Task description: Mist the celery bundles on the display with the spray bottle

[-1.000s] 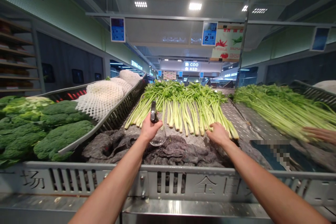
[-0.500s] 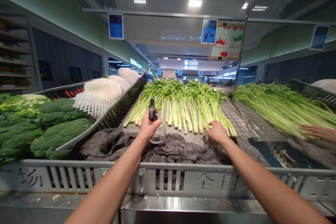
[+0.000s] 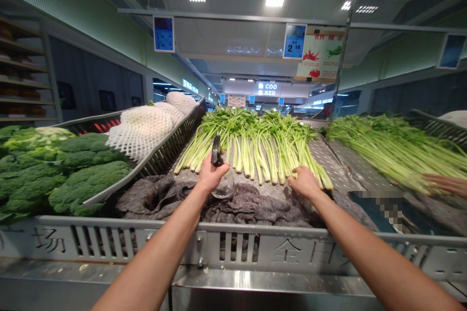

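As half a second earlier, the left hand [image 3: 211, 175] gripped the spray bottle [image 3: 217, 152]; the right hand [image 3: 305, 182], fingers bent, stayed at the unmoved celery [image 3: 256, 153] near the shelf [image 3: 332, 159]'s right edge, whether holding any I couldn't tell

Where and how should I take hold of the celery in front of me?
I'd grip the celery by its pale lower stalks, coming from the front: they point toward you, while the leafy tops spread out behind.
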The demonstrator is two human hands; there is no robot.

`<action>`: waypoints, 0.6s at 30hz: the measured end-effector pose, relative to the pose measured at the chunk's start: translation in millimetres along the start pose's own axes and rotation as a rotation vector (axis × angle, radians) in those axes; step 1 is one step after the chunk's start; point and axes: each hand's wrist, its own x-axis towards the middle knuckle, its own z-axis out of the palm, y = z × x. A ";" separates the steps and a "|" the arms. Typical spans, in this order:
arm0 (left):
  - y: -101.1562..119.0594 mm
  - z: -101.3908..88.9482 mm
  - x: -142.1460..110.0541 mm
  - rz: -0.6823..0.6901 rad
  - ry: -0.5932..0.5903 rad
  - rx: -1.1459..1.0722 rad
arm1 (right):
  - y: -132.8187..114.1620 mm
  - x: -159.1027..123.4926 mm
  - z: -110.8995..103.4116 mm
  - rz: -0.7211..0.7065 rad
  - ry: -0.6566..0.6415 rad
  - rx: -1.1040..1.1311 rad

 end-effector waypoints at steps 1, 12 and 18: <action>-0.3 0.0 -0.1 0.010 0.002 0.004 | -0.4 -0.1 0.2 -0.008 0.003 -0.003; -1.8 2.5 -1.1 -0.036 -0.030 -0.061 | -8.8 -4.5 -0.8 -0.080 0.053 -0.014; 4.2 1.7 -2.6 0.000 -0.014 -0.028 | -5.4 -2.3 1.6 -0.081 0.044 -0.037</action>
